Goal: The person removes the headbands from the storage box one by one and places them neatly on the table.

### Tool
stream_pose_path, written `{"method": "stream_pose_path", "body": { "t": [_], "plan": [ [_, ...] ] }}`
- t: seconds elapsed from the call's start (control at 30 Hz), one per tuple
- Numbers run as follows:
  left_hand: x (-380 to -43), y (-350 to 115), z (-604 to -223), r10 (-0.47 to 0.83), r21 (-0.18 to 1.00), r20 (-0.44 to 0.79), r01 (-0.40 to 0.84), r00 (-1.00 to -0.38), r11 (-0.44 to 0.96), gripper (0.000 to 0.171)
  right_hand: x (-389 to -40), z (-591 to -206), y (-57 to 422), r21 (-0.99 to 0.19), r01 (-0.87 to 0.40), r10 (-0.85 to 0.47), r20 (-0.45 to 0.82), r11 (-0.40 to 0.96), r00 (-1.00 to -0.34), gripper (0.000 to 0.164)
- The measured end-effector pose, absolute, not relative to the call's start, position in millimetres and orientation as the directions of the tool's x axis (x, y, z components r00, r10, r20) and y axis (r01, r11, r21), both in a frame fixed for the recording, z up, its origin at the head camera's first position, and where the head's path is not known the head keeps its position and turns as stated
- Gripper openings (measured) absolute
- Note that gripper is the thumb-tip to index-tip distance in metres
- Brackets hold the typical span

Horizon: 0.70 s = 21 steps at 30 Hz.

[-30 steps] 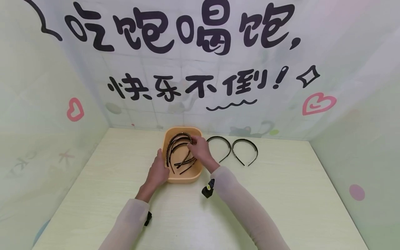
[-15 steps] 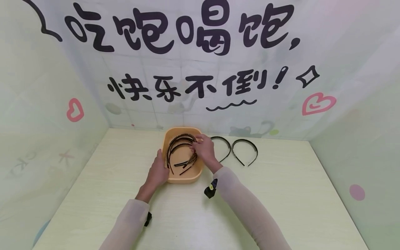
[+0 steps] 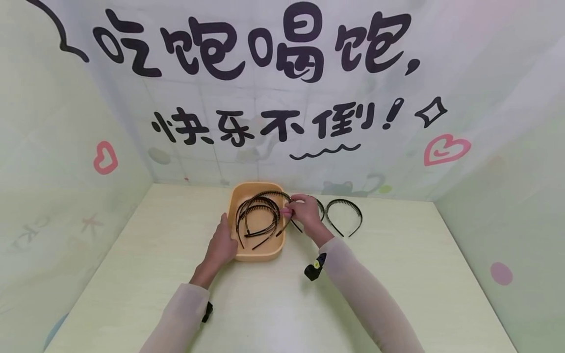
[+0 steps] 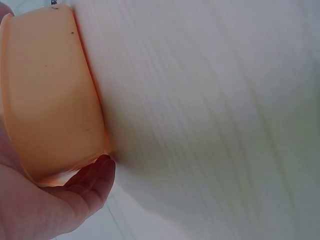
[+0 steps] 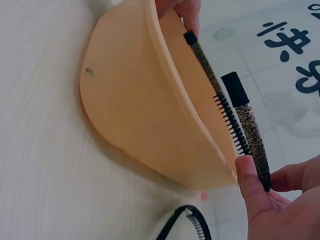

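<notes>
A toothed black headband [image 3: 274, 192], glittery along its outside in the right wrist view, is pinched between thumb and fingers of my right hand [image 3: 306, 212]. It hangs tilted over the right rim of the orange plastic basket [image 3: 258, 258]. My left hand [image 3: 221, 244] grips the basket's left wall near its front corner; in the left wrist view the fingers [image 4: 95, 182] curl against the lower outside. Several more dark headbands [image 3: 258, 208] lie overlapping inside the basket. My right hand partly hides another headband on the table.
To the right of the basket, a black toothed headband [image 3: 344, 201] lies on the pale wooden table [image 3: 265, 309]. The partly hidden one lies between it and the basket. Printed fabric walls [image 3: 265, 162] stand at the back and both sides.
My right hand has moved right, from over the basket to just past its right rim, drawing the pinched headband up and out from the others. My left hand stays on the basket.
</notes>
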<state>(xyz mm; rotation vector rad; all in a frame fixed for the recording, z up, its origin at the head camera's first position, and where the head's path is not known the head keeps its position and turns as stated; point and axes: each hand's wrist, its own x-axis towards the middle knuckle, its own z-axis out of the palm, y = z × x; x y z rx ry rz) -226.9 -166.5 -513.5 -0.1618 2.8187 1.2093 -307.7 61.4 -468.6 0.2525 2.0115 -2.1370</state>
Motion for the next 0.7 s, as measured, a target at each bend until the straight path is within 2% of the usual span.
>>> {"method": "stream_pose_path", "body": {
  "t": [0.37, 0.7],
  "plan": [
    [-226, -165, -512, -0.067, 0.711, -0.091, -0.112, -0.994, 0.694, 0.082, -317, -467, 118, -0.952, 0.281, 0.025, -0.286, -0.122, -0.958, 0.038],
    [-227, -166, -513, -0.058, 0.704, -0.101, -0.112, -0.993, 0.701, 0.081, -327, -477, 176, -0.951, 0.295, 0.12, -0.304, -0.089, -0.945, 0.04]
  ]
}}
